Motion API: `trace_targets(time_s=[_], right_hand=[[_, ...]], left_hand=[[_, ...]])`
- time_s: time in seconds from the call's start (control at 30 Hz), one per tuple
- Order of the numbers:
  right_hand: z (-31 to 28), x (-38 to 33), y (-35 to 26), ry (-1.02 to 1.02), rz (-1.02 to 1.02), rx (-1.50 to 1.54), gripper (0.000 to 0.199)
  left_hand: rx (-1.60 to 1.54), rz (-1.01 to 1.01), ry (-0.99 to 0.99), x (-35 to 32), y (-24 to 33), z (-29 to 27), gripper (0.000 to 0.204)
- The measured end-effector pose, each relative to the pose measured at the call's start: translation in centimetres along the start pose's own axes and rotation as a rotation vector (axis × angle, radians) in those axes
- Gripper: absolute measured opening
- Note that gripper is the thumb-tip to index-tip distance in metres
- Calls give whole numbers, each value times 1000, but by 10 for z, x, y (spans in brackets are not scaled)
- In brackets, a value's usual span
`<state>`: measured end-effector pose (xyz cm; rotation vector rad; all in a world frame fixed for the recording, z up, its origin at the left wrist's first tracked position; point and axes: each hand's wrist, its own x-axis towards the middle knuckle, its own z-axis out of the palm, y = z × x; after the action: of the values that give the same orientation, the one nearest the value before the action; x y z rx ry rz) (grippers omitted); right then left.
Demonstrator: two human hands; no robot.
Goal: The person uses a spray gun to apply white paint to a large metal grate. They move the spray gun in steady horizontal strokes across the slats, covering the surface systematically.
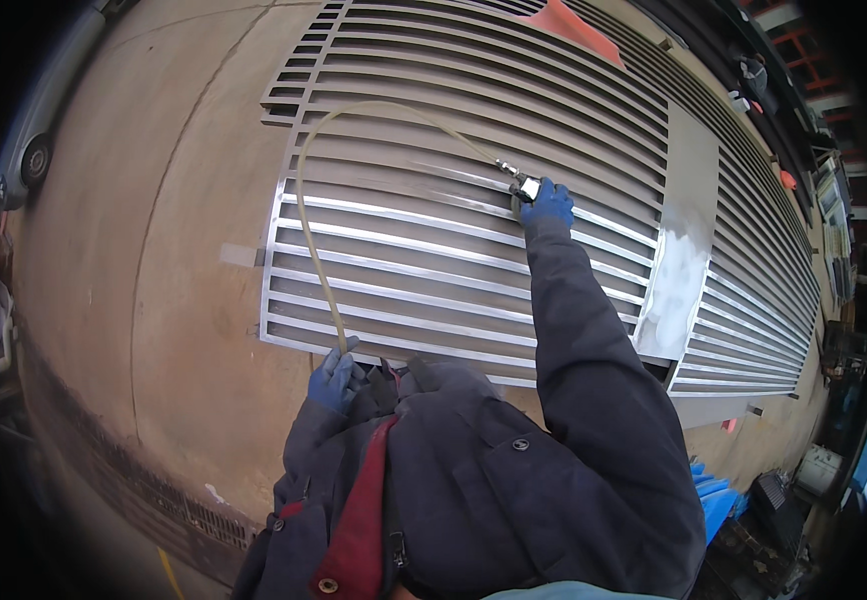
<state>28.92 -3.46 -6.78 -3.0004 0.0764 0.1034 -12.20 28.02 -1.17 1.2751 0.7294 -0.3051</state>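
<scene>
My right hand (pixel 551 204), in a blue glove, is closed around a small air sander (pixel 528 188) with a pale body. It rests on the slats of a large metal grille panel (pixel 404 217), my arm stretched forward. From the tool's metal fitting a yellowish air hose (pixel 306 215) loops left over the panel and back to my left hand (pixel 334 380). That gloved hand is closed on the hose, close to my body at the panel's near edge. The near slats look bright and shiny, the farther ones dull grey-brown. The sander's underside is hidden.
A wide flat plate (pixel 689 180) joins the slatted sections, its near part shiny. An orange-red sheet (pixel 579 32) lies at the far side. Concrete floor (pixel 189 200) stretches left, with a parked vehicle (pixel 39 120). Blue material (pixel 714 497) and dark clutter stand at the lower right.
</scene>
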Motion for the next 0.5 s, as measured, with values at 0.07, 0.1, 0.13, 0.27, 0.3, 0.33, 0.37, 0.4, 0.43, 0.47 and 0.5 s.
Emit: trace_targets(time_s=[0.07,0.1,0.13,0.27,0.3,0.33,0.37,0.4,0.43,0.47,0.5], right_hand=[[7,-6,-37,-21,-76,2,63],[10,-8,-56,-32,-121,-10,64],[12,-9,-76,-52,-150,-11,64],[18,-12,-153,-148,-279,-45,63],[17,-13,-168,-194,-307,-60,63],[17,-14,-177,-203,-333,-62,62],[17,-16,-182,-226,-356,-69,60],[18,-18,-182,-243,-388,-69,59],[18,-21,-176,-239,-365,-67,60],[18,-21,-167,-224,-356,-59,60],[19,-21,-154,-208,-349,-52,60]], left_hand=[[-4,13,39,0,-1,-2,41],[-15,30,52,-1,-2,-4,41],[-26,47,63,-2,-3,-6,41],[-18,103,127,-8,-8,-10,41],[-1,109,135,-9,-8,-11,42],[28,123,156,-9,-6,-11,42],[2,119,144,-9,-6,-10,42],[-13,119,146,-8,-5,-9,43],[-22,122,152,-8,-5,-8,43],[-39,121,133,-7,-5,-5,43],[-50,124,119,-5,-6,-2,43]])
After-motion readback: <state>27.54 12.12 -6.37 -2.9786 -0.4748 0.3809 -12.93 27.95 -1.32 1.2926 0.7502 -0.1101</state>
